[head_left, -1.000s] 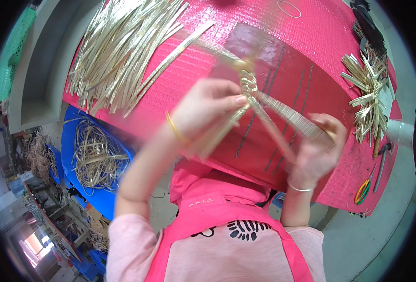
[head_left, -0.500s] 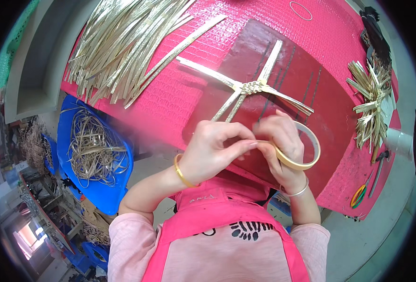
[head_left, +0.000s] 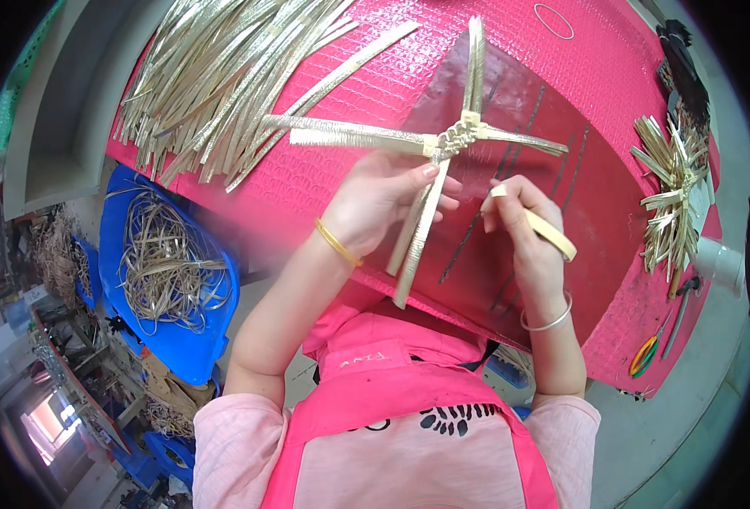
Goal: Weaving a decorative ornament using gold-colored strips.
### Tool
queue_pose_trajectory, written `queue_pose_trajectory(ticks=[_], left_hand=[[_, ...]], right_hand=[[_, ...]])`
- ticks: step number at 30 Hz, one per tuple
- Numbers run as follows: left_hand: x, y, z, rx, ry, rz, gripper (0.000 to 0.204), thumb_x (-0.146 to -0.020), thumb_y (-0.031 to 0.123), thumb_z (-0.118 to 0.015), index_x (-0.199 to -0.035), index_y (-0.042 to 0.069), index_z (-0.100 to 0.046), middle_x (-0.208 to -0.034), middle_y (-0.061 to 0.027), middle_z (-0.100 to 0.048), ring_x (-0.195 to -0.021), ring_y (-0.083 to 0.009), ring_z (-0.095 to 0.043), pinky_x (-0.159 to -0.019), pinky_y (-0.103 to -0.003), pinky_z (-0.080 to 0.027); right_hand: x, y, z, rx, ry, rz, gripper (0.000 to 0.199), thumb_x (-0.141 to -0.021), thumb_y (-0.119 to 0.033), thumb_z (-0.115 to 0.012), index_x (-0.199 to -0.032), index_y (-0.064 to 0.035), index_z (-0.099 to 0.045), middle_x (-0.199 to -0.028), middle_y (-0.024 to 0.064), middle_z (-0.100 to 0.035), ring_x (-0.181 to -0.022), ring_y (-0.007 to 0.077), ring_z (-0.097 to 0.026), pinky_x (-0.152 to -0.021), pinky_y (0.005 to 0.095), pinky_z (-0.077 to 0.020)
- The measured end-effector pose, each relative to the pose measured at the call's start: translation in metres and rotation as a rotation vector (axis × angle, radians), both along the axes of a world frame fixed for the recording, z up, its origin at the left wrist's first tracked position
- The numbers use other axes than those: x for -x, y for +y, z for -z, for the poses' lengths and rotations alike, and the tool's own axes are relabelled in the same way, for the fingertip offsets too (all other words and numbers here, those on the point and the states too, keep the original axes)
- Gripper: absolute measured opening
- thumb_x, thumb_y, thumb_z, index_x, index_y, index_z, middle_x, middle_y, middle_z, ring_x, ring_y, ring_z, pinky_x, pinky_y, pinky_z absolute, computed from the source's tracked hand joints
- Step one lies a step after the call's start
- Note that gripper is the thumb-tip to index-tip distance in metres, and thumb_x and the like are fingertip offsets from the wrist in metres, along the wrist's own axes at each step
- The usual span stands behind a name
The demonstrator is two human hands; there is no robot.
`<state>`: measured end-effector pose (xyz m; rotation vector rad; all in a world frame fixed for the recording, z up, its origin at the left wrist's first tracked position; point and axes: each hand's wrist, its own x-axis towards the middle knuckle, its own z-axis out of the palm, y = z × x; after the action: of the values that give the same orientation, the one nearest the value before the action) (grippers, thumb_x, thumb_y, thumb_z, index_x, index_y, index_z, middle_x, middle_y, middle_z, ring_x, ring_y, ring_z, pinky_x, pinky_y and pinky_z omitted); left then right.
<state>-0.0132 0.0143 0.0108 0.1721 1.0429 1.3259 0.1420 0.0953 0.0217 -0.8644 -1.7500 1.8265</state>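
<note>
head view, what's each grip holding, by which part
Left grip: woven gold strips, just below the knot. Right grip: tape roll, exact hold unclear.

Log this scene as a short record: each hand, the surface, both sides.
Left hand: holds the woven gold piece near its knotted middle
Right hand: holds a cream tape roll
Surface: dark red board on a pink table
Left side: pile of gold strips; blue bin of tangled strips
Right side: gold bundle
</note>
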Motion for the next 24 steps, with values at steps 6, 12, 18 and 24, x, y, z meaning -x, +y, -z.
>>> queue_pose_trajectory(ticks=[6,12,18,24], left_hand=[[-0.012,-0.004,0.007,0.029,-0.09,-0.004,0.02,-0.08,0.011,-0.05,-0.094,-0.003,-0.052,-0.084,-0.0141,-0.059,-0.073,-0.0187,-0.059,-0.061,-0.024,-0.048],[-0.023,-0.008,0.008,-0.084,0.073,-0.058,0.017,-0.079,0.007,-0.051,-0.089,-0.006,-0.054,-0.077,-0.0122,-0.059,-0.064,-0.0148,-0.057,-0.056,-0.022,-0.046],[-0.029,-0.011,0.004,-0.098,0.2,-0.057,0.019,-0.08,0.005,-0.049,-0.092,-0.008,-0.053,-0.075,-0.0098,-0.057,-0.064,-0.0119,-0.054,-0.057,-0.02,-0.043],[-0.033,-0.013,0.0,-0.117,0.254,-0.05,0.022,-0.081,0.006,-0.048,-0.096,-0.009,-0.051,-0.081,-0.0105,-0.056,-0.066,-0.0114,-0.052,-0.06,-0.021,-0.042]], right_hand=[[0.001,-0.001,0.007,0.071,-0.013,-0.004,0.02,-0.083,-0.018,-0.048,-0.075,-0.0006,-0.053,-0.057,-0.0031,-0.045,-0.053,0.0033,-0.036,-0.046,0.0186,-0.0286],[0.001,0.007,0.002,0.144,-0.163,-0.182,0.02,-0.08,-0.017,-0.051,-0.07,0.0004,-0.055,-0.059,-0.001,-0.051,-0.055,0.0034,-0.042,-0.048,0.0181,-0.0319],[0.008,0.005,0.001,0.236,-0.094,-0.199,0.021,-0.079,-0.014,-0.053,-0.066,0.0026,-0.054,-0.064,0.0043,-0.057,-0.06,0.0063,-0.05,-0.053,0.0182,-0.0381],[0.007,0.004,0.005,0.16,-0.202,-0.146,0.023,-0.078,-0.016,-0.053,-0.063,0.0015,-0.054,-0.058,0.0011,-0.054,-0.053,0.0047,-0.044,-0.048,0.0195,-0.0352]])
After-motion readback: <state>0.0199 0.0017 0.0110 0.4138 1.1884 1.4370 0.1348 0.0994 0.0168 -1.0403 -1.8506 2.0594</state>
